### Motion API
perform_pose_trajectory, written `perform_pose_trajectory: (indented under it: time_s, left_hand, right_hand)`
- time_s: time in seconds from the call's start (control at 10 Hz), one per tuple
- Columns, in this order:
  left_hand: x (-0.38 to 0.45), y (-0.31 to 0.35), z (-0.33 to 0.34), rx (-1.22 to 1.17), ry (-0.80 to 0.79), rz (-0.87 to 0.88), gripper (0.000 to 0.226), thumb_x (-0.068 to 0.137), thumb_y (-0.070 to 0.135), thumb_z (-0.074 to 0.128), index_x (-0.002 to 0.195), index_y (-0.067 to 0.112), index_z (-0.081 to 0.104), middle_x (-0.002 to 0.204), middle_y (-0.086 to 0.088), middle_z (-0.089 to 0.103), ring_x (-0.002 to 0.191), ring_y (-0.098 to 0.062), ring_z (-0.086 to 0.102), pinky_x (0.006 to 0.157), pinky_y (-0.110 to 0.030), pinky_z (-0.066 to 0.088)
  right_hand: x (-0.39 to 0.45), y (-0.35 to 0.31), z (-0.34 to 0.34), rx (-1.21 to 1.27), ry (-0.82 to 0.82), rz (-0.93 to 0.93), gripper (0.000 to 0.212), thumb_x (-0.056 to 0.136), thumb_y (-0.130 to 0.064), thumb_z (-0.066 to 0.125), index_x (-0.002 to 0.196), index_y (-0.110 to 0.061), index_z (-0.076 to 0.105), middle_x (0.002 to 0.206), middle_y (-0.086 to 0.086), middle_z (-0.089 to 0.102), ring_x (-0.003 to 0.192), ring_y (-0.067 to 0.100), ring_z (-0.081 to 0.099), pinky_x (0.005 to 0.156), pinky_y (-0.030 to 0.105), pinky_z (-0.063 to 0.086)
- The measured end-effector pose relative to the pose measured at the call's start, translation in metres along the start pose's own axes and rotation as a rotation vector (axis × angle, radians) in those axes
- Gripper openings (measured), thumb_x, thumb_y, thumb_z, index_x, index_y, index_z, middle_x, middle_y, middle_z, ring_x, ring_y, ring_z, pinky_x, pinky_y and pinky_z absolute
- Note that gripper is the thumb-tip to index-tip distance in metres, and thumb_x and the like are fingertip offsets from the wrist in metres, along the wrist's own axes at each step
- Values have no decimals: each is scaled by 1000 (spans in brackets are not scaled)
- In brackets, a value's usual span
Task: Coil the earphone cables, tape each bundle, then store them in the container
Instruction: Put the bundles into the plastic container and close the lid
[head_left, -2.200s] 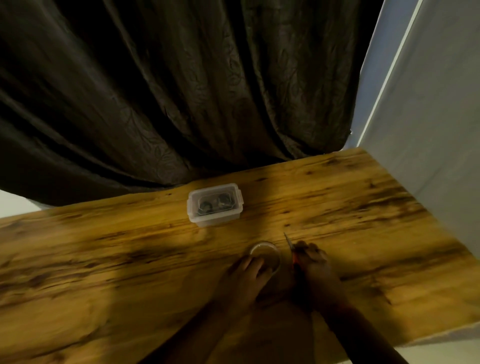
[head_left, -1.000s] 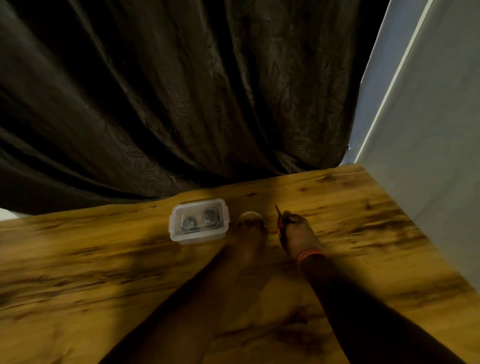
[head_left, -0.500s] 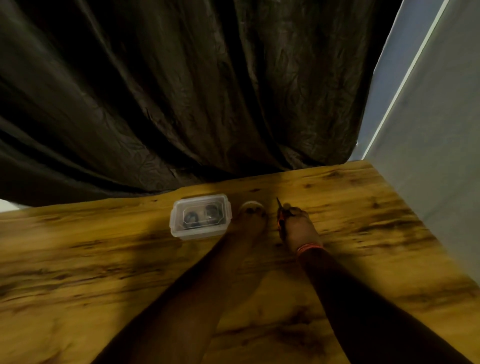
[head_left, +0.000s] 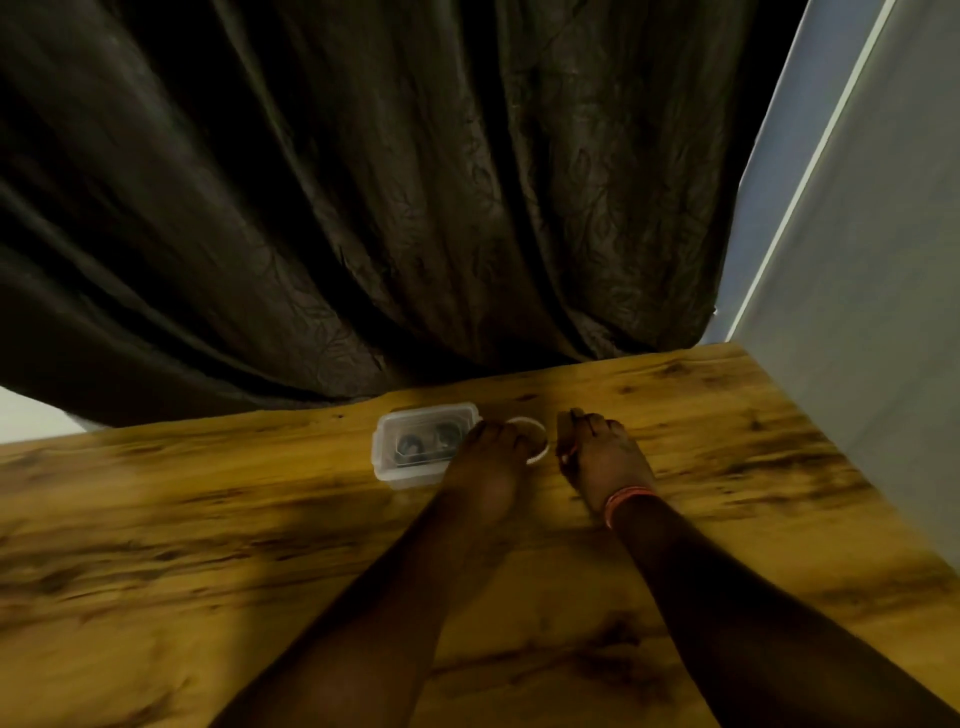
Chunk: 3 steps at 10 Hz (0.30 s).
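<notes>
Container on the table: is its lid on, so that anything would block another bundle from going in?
Yes. The clear container has its lid seated, with dark coiled bundles visible through it. The left hand rests on the tape roll right beside it; the lid stands between any further bundle and the inside.

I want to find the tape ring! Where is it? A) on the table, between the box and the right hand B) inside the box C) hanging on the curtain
A: the tape ring lies on the table, right of the box, with the left hand over it and the right hand beside it.
</notes>
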<state>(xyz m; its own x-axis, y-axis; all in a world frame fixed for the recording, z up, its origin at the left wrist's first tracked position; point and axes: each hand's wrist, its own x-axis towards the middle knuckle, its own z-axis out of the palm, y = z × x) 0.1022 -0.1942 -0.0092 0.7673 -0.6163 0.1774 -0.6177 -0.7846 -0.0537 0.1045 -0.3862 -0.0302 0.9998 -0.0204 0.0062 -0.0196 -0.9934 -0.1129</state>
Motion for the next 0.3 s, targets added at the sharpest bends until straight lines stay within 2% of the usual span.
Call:
perform_pose_trajectory:
  time_s: [0.1, 0.2, 0.3]
  left_hand:
    - [-6, -11, -20, -37, -4, -146, 41, 82, 19, 62, 123, 14, 60, 129, -10, 57, 121, -33, 52, 107, -44, 38]
    - [-18, -40, -51, 36, -14, -245, 54, 89, 35, 48, 138, 13, 44, 145, -11, 42, 138, -32, 33, 119, -46, 17]
    - [-27, -58, -66, 154, -5, -288, 74, 87, 49, 47, 150, 15, 28, 157, -13, 27, 147, -32, 18, 120, -51, 6]
  right_hand:
    - [1, -9, -18, -11, -29, -23, 66, 92, -40, 53, 148, -13, 33, 144, 9, 44, 128, 30, 43, 101, 42, 45]
    - [-4, -26, -44, 44, -95, -28, 70, 95, -37, 53, 155, -18, 20, 159, 6, 26, 142, 32, 28, 110, 46, 37]
    - [-4, -33, -55, 66, -159, -26, 80, 95, -41, 55, 157, -21, 9, 165, 3, 9, 149, 33, 12, 116, 49, 27]
